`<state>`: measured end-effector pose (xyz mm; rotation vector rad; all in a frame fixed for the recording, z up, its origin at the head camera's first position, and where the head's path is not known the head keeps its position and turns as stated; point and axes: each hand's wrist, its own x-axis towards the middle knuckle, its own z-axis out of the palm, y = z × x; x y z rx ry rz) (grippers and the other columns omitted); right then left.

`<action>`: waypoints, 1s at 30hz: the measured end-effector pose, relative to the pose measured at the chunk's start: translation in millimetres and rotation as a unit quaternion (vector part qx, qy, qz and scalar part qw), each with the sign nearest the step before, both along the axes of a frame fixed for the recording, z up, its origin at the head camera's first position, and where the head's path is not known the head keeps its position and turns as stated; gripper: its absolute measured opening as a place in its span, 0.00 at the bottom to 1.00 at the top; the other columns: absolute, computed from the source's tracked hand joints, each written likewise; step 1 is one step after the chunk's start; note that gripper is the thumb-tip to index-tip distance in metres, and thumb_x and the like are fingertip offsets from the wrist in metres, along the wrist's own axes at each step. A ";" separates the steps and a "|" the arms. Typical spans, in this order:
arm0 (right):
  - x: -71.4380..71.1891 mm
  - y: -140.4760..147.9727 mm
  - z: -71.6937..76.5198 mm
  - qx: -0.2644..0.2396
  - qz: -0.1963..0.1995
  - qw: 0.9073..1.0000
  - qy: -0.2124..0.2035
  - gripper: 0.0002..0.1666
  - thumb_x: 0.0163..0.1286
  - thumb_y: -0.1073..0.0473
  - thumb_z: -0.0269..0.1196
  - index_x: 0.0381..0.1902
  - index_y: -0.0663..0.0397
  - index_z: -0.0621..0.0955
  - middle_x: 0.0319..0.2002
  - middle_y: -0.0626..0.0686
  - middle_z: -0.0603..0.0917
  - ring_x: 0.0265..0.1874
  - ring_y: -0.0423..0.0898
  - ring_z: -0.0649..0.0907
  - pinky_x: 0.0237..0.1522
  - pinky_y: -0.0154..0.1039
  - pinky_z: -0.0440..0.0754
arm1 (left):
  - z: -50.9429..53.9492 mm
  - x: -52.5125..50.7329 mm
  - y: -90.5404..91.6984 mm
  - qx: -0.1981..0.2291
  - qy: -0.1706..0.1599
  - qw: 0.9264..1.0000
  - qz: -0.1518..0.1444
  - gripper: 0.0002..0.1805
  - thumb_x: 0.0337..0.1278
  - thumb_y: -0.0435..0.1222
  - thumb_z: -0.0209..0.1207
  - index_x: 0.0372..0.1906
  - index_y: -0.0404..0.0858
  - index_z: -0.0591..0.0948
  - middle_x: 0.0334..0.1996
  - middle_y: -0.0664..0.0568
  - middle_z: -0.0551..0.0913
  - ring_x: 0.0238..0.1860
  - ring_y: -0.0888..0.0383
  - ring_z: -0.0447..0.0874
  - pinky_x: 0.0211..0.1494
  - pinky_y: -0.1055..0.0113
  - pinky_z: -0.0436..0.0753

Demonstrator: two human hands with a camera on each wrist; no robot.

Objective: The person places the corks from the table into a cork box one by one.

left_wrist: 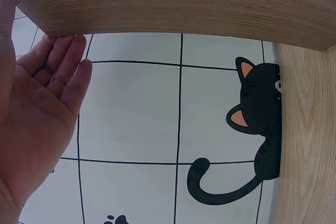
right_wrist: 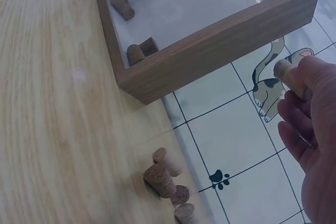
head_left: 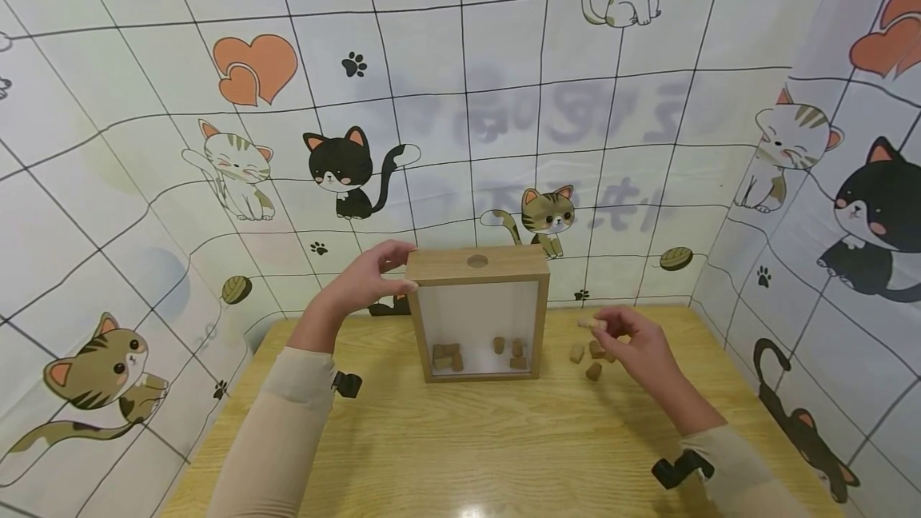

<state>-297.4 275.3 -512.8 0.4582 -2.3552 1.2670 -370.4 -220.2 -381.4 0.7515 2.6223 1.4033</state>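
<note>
A wooden box frame [head_left: 478, 265] with a clear front and a round hole in its top stands upright on the table; several corks [head_left: 448, 356] lie inside at its bottom. My left hand [head_left: 368, 276] grips the box's upper left corner, thumb at the front; in the left wrist view the fingers of the left hand [left_wrist: 44, 98] reach behind the box side [left_wrist: 157, 6]. To the right of the box my right hand [head_left: 636, 342] pinches a cork [head_left: 590, 324] between thumb and fingertips, raised above the table, also plain in the right wrist view, where the cork [right_wrist: 289, 76] points toward the box.
Several loose corks [head_left: 593, 372] lie on the table [head_left: 475, 438] right of the box, below my right hand. A cat-printed cloth [head_left: 432, 126] with grid lines hangs behind the table and along both sides.
</note>
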 end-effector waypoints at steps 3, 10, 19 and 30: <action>-3.0 -2.5 8.8 0.005 0.008 1.000 0.026 0.12 0.76 0.69 0.72 0.53 0.55 0.85 0.33 0.49 0.83 0.34 0.40 0.83 0.31 0.32 0.82 | 0.2 -0.1 -0.1 0.002 0.000 1.000 0.000 0.41 0.66 0.43 0.78 0.79 0.43 0.73 0.78 0.44 0.74 0.84 0.41 0.64 0.83 0.35 0.66; -15.8 -4.1 32.8 0.031 0.024 0.995 0.090 0.18 0.72 0.75 0.72 0.56 0.58 0.85 0.34 0.47 0.81 0.32 0.38 0.82 0.35 0.27 0.79 | 0.0 -0.4 -0.2 0.001 0.001 1.000 0.000 0.41 0.65 0.43 0.78 0.79 0.44 0.73 0.78 0.45 0.74 0.84 0.41 0.65 0.82 0.35 0.67; -30.5 -8.9 68.9 0.007 0.058 0.992 0.113 0.20 0.72 0.77 0.71 0.57 0.56 0.87 0.40 0.50 0.81 0.31 0.40 0.81 0.33 0.29 0.78 | 1.4 2.6 -1.2 -0.004 -0.001 1.000 0.000 0.41 0.66 0.43 0.78 0.80 0.42 0.73 0.78 0.43 0.73 0.85 0.40 0.63 0.83 0.37 0.66; -19.0 -36.7 118.3 -0.029 0.090 0.986 0.138 0.16 0.72 0.81 0.66 0.55 0.70 0.85 0.40 0.58 0.79 0.36 0.39 0.79 0.40 0.25 0.77 | 1.8 2.2 -0.7 -0.005 0.002 1.000 0.002 0.41 0.66 0.43 0.78 0.79 0.42 0.73 0.78 0.43 0.73 0.85 0.40 0.63 0.83 0.36 0.65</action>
